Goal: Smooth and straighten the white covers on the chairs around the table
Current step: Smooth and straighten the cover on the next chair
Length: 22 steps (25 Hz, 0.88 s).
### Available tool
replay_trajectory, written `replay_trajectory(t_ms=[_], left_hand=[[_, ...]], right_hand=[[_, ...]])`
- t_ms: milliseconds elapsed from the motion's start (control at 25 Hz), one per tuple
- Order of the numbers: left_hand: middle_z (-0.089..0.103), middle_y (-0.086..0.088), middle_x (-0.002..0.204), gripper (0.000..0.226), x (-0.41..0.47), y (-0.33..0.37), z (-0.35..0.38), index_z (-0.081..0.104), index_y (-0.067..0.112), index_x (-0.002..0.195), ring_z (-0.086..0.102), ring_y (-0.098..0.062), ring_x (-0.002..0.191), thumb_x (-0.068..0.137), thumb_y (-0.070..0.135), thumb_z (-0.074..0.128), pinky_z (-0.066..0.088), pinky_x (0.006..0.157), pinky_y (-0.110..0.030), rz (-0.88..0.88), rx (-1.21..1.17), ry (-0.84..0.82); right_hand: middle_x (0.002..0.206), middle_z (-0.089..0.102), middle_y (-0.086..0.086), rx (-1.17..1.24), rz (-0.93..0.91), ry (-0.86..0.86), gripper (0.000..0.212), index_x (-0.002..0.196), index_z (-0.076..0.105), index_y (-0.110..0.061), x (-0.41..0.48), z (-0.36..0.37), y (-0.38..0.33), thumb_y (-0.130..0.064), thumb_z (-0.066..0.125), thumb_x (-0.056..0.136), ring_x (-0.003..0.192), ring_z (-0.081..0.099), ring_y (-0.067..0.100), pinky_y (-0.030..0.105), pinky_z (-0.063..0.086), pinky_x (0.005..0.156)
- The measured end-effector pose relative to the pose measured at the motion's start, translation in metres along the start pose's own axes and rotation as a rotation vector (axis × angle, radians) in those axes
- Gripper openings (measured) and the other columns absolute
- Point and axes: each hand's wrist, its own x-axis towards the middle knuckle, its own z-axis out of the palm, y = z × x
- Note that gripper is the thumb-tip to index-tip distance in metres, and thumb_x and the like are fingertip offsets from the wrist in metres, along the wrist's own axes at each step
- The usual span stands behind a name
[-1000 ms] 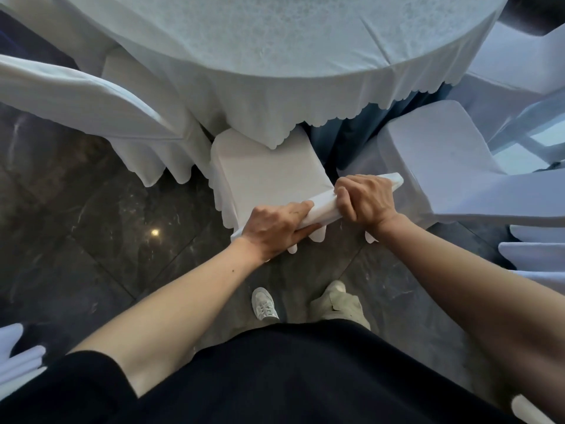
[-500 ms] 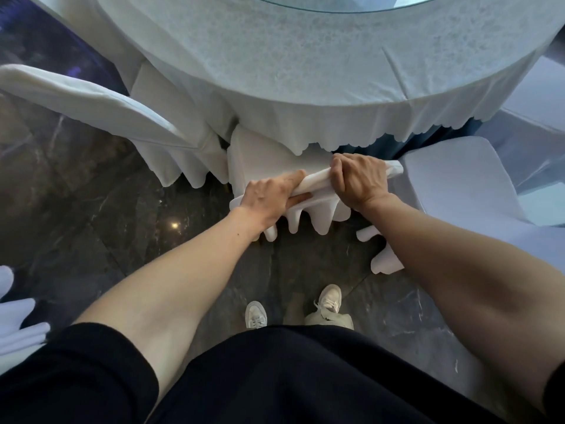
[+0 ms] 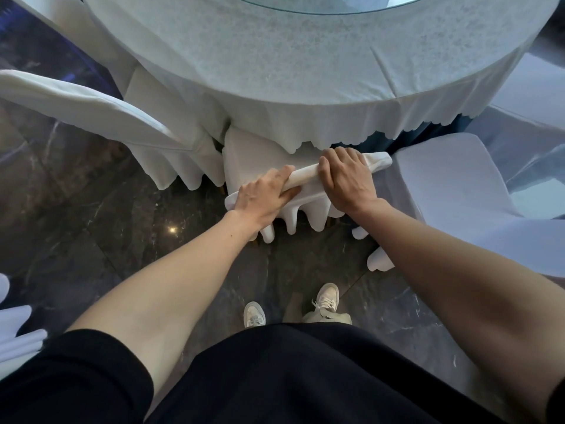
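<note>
White cover [image 3: 256, 154] sits on the centre chair, which is tucked under the table [image 3: 305, 71] edge; the seat is partly hidden by the scalloped tablecloth [image 3: 336, 123]. Left hand [image 3: 263, 197] grip: fingers curled over the top edge of the chair back [image 3: 379, 162], near its left end. Right hand [image 3: 347, 179] grip: closed around the same edge, right of centre. Hands near each other, not touching. Cover hem hangs in folds below the hands. Covered chairs flank it: left chair [image 3: 91, 108], right chair [image 3: 452, 179]. Dark marble floor [image 3: 91, 224], white shoes [image 3: 253, 313] below.
</note>
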Motion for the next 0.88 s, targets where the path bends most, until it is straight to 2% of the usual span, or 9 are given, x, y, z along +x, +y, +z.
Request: replay_trajectory(t_ms=[120,240,320,440,600,880], left_hand=[[0.058,-0.005,0.111,0.05,-0.011,0.0,-0.001,0.04,0.023,0.134,0.057,-0.025,0.095,0.096,0.055,0.036,0.043,0.08,-0.04,-0.011,-0.025,0.022],[0.049,-0.007,0.135,0.06,-0.033,0.001,-0.004,0.033,0.019,0.144,0.049,-0.025,0.118,0.097,0.055,0.034,0.038,0.099,-0.043,0.008,-0.098,0.048],[0.042,-0.008,0.144,0.062,-0.049,0.002,-0.01,0.033,0.018,0.145,0.042,-0.025,0.128,0.097,0.056,0.031,0.033,0.106,-0.046,0.034,-0.13,0.074],[0.039,-0.007,0.147,0.059,-0.069,0.009,-0.019,0.036,0.018,0.145,0.037,-0.024,0.134,0.096,0.053,0.031,0.029,0.109,-0.046,0.106,-0.181,0.119],[0.04,-0.006,0.148,0.053,-0.078,0.04,-0.017,0.039,0.02,0.143,0.037,-0.022,0.136,0.098,0.047,0.035,0.031,0.11,-0.045,0.227,-0.294,0.111],[0.042,-0.008,0.146,0.055,-0.094,0.167,-0.002,0.042,0.017,0.141,0.042,-0.026,0.132,0.096,0.048,0.035,0.033,0.107,-0.042,0.432,-0.332,0.063]], right_hand=[[0.103,0.058,0.011,0.013,0.004,-0.042,0.042,0.104,0.054,-0.009,-0.012,-0.004,-0.011,-0.038,0.025,0.1,0.099,0.051,0.029,0.042,0.038,0.098],[0.133,0.05,0.014,0.084,-0.03,-0.068,0.046,0.129,0.048,-0.008,-0.033,-0.013,-0.019,-0.039,0.03,0.102,0.13,0.04,0.031,0.045,0.029,0.113],[0.145,0.041,0.015,0.134,-0.024,-0.076,0.051,0.14,0.041,-0.009,-0.048,-0.022,-0.025,-0.04,0.03,0.102,0.139,0.031,0.03,0.044,0.024,0.116],[0.151,0.036,0.017,0.115,-0.005,-0.047,0.055,0.146,0.036,-0.01,-0.079,-0.04,-0.033,-0.042,0.029,0.102,0.142,0.028,0.029,0.046,0.024,0.118],[0.15,0.037,0.017,0.059,0.065,0.022,0.054,0.146,0.036,-0.01,-0.13,-0.065,-0.03,-0.04,0.032,0.102,0.141,0.03,0.03,0.047,0.026,0.117],[0.148,0.04,0.017,-0.063,0.142,0.115,0.052,0.145,0.037,-0.011,-0.22,-0.127,0.037,-0.04,0.033,0.102,0.138,0.034,0.031,0.048,0.03,0.114]])
